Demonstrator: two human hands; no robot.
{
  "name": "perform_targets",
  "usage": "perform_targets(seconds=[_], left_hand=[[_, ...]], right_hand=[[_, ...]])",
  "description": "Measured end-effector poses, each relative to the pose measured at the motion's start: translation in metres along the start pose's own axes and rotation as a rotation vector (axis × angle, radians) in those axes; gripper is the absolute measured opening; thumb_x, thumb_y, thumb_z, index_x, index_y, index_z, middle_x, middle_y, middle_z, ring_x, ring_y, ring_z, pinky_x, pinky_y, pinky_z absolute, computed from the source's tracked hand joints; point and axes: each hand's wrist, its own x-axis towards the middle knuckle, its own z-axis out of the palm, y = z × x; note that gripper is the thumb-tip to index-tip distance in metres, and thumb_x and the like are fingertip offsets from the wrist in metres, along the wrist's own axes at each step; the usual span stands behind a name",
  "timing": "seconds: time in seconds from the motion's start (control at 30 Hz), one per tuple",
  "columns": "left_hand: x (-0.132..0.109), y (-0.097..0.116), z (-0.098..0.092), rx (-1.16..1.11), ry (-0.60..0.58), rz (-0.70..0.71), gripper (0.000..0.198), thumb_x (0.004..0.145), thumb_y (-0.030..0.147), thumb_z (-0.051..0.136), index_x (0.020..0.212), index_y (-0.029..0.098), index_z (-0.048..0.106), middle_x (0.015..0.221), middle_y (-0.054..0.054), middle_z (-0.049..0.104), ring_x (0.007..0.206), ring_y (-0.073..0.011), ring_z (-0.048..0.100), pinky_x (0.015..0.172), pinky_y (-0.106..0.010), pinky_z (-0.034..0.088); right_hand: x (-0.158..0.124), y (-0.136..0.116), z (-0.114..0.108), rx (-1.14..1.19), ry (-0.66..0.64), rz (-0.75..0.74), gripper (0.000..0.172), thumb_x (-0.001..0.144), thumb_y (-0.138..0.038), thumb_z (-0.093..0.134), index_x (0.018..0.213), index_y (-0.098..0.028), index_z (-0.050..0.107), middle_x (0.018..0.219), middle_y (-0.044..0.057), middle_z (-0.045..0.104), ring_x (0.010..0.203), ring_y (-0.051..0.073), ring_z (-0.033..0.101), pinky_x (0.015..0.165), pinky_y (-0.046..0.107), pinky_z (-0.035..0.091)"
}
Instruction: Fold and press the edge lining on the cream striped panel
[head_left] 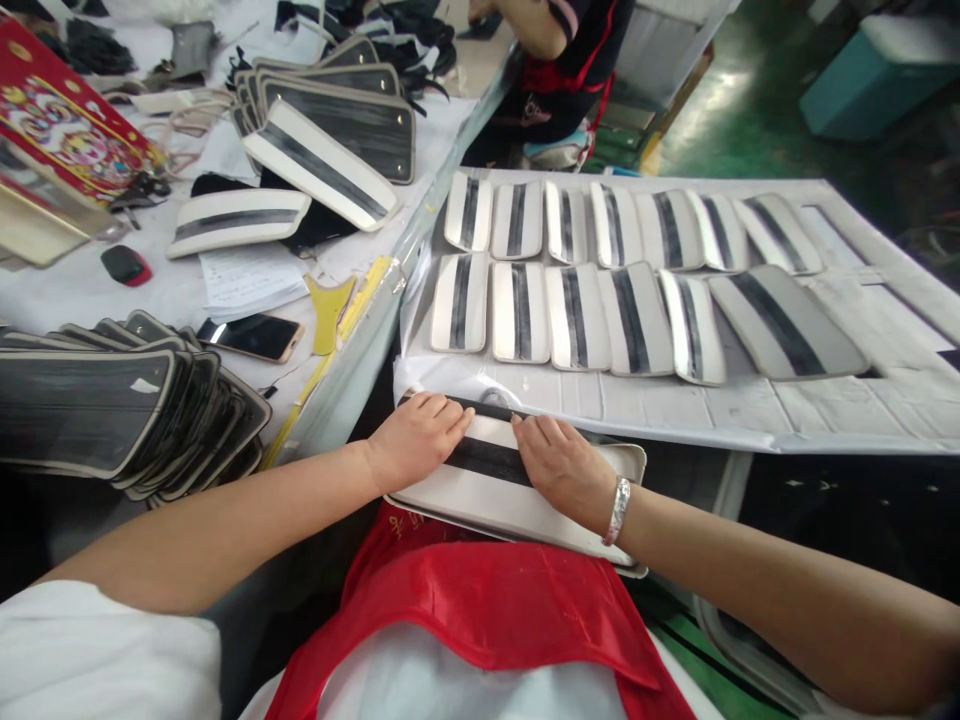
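Both hands press flat on one white panel with a black centre stripe (487, 480), lying across the red apron (510, 610) at the near edge of the white board (825, 410). Left hand (416, 435) and right hand (562, 465): fingers extended, released, grasping nothing. On the board lie fourteen striped panels (577, 315) in two rows, eight behind and six in front. One phone (251, 337) lies on the table (90, 290).

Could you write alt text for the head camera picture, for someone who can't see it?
Both hands, left hand and right hand, press flat on a white panel with a black stripe over a red apron. Beyond lie rows of similar panels on a white board, with dark stacks at left.
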Motion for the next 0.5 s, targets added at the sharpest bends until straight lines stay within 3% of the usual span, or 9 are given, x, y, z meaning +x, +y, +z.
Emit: perform_targets(seconds=[0.17,0.3,0.5], left_hand=[[0.003,0.011,-0.003,0.018,-0.042,-0.060,0.036,0.087,0.013,0.038,0.119,0.008,0.053,0.110,-0.013,0.054,0.090,-0.0240,0.050,0.077,-0.038,0.039],[0.008,0.019,-0.006,-0.025,-0.071,-0.108,0.031,0.086,0.014,0.039,0.108,0.007,0.058,0.102,-0.014,0.056,0.090,-0.0249,0.050,0.074,-0.037,0.039],[0.018,0.035,-0.011,-0.038,-0.038,-0.168,0.041,0.088,0.018,0.037,0.127,0.016,0.047,0.096,-0.011,0.057,0.084,-0.0247,0.051,0.069,-0.037,0.039]], right_hand=[[-0.017,0.001,-0.001,-0.016,-0.025,0.067,0.037,0.086,-0.007,0.042,0.119,0.005,0.051,0.096,0.017,0.057,0.083,0.024,0.046,0.067,0.035,0.037],[-0.018,0.001,-0.003,0.025,-0.064,0.126,0.032,0.088,-0.011,0.041,0.115,-0.001,0.055,0.092,0.014,0.056,0.081,0.024,0.045,0.066,0.034,0.035],[-0.025,0.003,-0.009,0.094,-0.121,0.162,0.036,0.091,-0.015,0.037,0.123,-0.008,0.049,0.102,0.013,0.054,0.089,0.024,0.043,0.070,0.033,0.033]])
